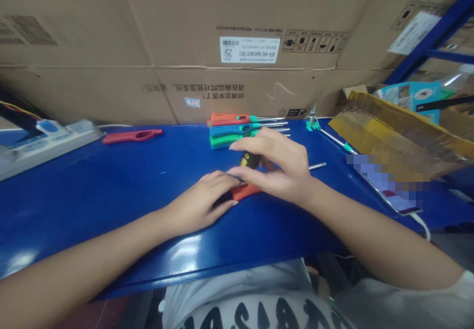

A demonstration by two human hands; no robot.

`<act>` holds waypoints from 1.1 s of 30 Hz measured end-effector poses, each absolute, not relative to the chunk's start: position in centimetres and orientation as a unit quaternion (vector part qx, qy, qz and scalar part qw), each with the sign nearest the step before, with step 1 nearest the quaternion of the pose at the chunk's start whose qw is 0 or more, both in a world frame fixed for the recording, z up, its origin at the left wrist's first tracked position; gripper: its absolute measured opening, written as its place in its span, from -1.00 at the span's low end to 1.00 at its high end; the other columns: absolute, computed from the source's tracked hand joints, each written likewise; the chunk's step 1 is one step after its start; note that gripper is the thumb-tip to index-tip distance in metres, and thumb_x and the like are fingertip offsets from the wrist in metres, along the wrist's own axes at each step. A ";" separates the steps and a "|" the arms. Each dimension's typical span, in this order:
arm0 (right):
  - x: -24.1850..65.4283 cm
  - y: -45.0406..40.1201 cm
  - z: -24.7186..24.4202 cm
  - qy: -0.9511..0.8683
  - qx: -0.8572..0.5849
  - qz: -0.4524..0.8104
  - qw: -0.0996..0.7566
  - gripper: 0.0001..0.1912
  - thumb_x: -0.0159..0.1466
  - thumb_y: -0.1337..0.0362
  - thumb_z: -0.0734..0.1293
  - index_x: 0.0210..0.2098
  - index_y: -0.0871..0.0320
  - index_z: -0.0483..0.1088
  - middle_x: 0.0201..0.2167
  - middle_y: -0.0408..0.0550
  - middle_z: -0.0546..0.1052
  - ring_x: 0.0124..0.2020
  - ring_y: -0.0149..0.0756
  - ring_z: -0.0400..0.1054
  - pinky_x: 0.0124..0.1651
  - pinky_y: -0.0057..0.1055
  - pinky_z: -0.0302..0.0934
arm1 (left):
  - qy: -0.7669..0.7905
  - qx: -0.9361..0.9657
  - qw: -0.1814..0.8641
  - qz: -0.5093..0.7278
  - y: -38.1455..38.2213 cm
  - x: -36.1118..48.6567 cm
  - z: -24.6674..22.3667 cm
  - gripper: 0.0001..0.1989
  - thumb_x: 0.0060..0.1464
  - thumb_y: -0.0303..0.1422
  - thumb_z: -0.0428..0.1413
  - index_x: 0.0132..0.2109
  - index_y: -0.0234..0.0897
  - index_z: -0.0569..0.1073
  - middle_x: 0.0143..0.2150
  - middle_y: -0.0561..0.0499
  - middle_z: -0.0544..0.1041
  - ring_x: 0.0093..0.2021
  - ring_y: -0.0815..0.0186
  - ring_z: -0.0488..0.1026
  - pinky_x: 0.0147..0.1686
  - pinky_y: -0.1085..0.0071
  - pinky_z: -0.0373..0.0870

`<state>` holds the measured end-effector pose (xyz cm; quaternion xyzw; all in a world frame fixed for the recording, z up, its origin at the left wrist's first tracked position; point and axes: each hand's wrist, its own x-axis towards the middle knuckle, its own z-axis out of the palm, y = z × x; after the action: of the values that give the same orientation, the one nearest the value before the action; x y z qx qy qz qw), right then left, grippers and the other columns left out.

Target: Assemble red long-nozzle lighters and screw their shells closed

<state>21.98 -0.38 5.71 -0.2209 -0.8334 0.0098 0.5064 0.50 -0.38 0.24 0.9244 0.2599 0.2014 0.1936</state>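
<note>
My left hand (pixel 202 200) pinches the end of an orange long-neck lighter (pixel 246 190) lying on the blue table. Its metal tube sticks out past my right hand (pixel 285 166), which covers the middle of the lighter. The fingers of that hand are closed around a short black and yellow screwdriver (pixel 250 160). The screwdriver stands tilted, its thin shaft reaching down to the lighter near my left fingertips; the exact contact of the tip is too small to tell. Just beyond my hands lies a stack of orange, blue and green lighters (pixel 227 132).
A red lighter handle (pixel 133 136) lies at the left, near a white power strip (pixel 55 143). At the right are a phone (pixel 388 185) with a cable, a metal lighter tube (pixel 333 139) and an opened taped carton (pixel 400 131). A large cardboard box (pixel 177 32) walls off the back.
</note>
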 end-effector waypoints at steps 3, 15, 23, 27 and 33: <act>22.1 -0.5 6.0 -0.846 -0.226 0.079 0.476 -0.66 0.47 0.22 0.20 0.18 0.12 0.39 -0.09 -0.02 0.59 -0.15 -0.33 0.48 -0.06 -0.35 0.43 | 0.269 0.924 0.191 0.192 -0.4 0.5 0.3 -0.73 0.35 -0.30 0.05 0.15 -0.20 0.41 0.08 -0.12 0.53 0.08 0.11 0.45 0.15 0.10 0.38; 23.1 -0.5 7.1 -0.809 -0.250 0.161 0.507 -0.79 0.33 0.23 0.41 -0.05 0.08 0.46 -0.16 -0.09 0.52 -0.35 -0.40 0.42 -0.32 -0.43 0.37 | 0.348 0.918 0.116 0.151 -1.7 1.9 1.5 -0.64 0.30 -0.25 0.08 0.18 -0.27 0.37 0.05 -0.17 0.56 0.02 0.04 0.51 0.06 0.08 0.47; 31.4 3.4 7.6 -0.802 -0.401 -0.161 0.413 -0.88 0.36 0.28 0.34 -0.11 0.12 0.44 -0.20 0.02 0.51 -0.27 -0.24 0.44 -0.18 -0.31 0.34 | 0.381 0.919 0.100 0.023 -0.5 4.3 3.8 -0.71 0.28 -0.32 0.12 0.08 -0.32 0.50 -0.03 -0.18 0.50 -0.06 0.08 0.51 -0.05 0.21 0.48; 35.3 5.6 6.0 -0.767 -0.496 -0.163 0.373 -0.91 0.32 0.25 0.33 -0.28 0.13 0.43 -0.30 0.02 0.50 -0.29 -0.18 0.42 -0.19 -0.29 0.32 | 0.370 0.919 0.137 -0.014 2.1 4.4 6.0 -0.77 0.24 -0.35 0.11 -0.03 -0.29 0.58 -0.08 -0.13 0.52 -0.18 0.18 0.53 -0.17 0.31 0.45; 37.5 6.2 6.3 -0.696 -0.643 -0.118 0.297 -0.87 0.28 0.27 0.30 -0.33 0.14 0.47 -0.24 0.07 0.55 -0.18 -0.13 0.45 -0.04 -0.25 0.30 | 0.371 0.906 0.205 -0.004 7.8 1.7 11.0 -0.65 0.16 -0.15 0.10 -0.03 -0.22 0.62 -0.16 -0.03 0.62 -0.16 0.17 0.54 -0.20 0.38 0.42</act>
<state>37.48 6.22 6.34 -0.6431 -0.6961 -0.1180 0.2965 1.68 7.83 11.01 0.9058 0.3705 -0.0042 0.2055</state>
